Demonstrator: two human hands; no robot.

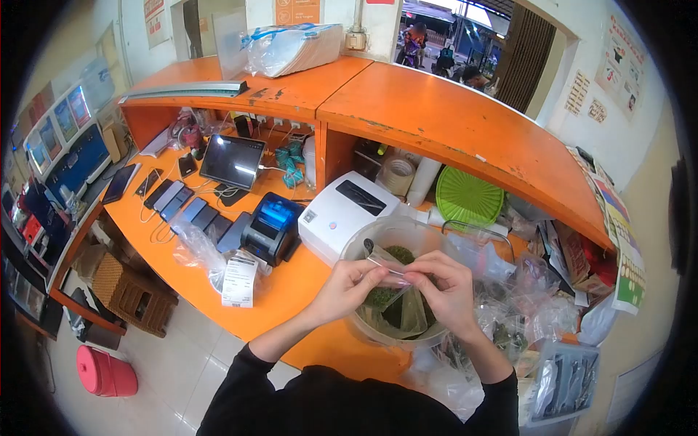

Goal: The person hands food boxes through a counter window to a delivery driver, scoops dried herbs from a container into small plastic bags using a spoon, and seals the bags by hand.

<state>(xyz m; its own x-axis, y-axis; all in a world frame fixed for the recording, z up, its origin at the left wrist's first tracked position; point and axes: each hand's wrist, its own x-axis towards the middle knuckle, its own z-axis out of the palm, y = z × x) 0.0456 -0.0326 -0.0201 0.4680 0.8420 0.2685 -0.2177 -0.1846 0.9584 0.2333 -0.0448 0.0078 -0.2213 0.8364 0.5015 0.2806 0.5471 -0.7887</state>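
My left hand (352, 289) and my right hand (446, 291) are close together, with thumbs and fingers pinching the top edge of a small clear plastic bag (414, 314). The bag hangs down below my fingers, over a large round see-through tub (354, 251). Inside the tub lies a dark green, crumbly-looking filling (398, 254), partly hidden by my hands and the bag. A dark-ended utensil (368, 245) pokes up at the tub's left side; its lower part is hidden.
Left of the tub stand a white label printer (342, 216) and a black-and-blue printer (271, 229) with a printed receipt (240, 280). Several phones and a tablet (233, 161) lie farther left. Plastic bags (545, 312) crowd the right. A blue-grey cutlery tray (563, 381) sits at lower right.
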